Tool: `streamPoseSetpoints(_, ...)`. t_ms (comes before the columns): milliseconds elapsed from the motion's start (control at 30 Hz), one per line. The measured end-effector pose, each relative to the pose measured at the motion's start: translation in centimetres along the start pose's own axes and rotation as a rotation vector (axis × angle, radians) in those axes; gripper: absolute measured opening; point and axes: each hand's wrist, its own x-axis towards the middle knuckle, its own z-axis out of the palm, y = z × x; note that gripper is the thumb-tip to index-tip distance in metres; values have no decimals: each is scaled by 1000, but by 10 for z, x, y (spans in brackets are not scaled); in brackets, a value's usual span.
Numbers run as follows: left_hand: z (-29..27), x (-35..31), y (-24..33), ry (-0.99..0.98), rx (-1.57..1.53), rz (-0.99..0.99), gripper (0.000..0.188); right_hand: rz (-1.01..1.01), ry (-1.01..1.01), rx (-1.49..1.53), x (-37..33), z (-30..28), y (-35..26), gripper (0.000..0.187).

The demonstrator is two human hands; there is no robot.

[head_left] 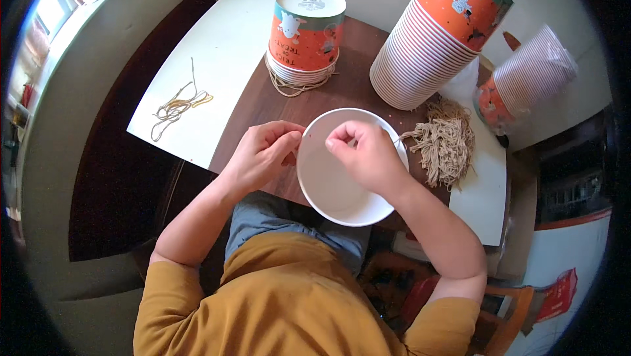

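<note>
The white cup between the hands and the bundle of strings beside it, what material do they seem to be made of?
The white cup looks like thin paper with a smooth, slightly glossy inside and a rolled rim. The bundle of strings looks like beige twisted cord, matte and fibrous, probably paper or cotton.

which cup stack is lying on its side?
The far-right stack, wrapped in clear plastic, beside the string bundle. The short stack stands upright; the tall stack only leans.

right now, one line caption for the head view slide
Both hands pinch at the rim of a white paper bucket beside beige string bundle.
</note>
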Motion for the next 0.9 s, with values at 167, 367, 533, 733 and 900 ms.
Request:
streamPoseSetpoints(167, -5, 10, -8, 27, 75, 73, 24, 130, -18, 118, 11, 6, 9, 14)
streamPoseSetpoints(367, -8, 15, -4, 25, 261, 143, 20, 143, -30, 95, 13, 10, 10, 16)
streamPoseSetpoints(533, -10, 19, -3, 7, 339, 181, 20, 176, -44, 99, 15, 11, 8, 16)
streamPoseSetpoints(733, -11, 18, -1, -28, 310, 191, 22, 168, -29, 95, 18, 15, 3, 16)
streamPoseSetpoints(900, -11, 16, 8, -25, 424, 254, 23, 140, -24, 69, 19, 18, 5, 17)
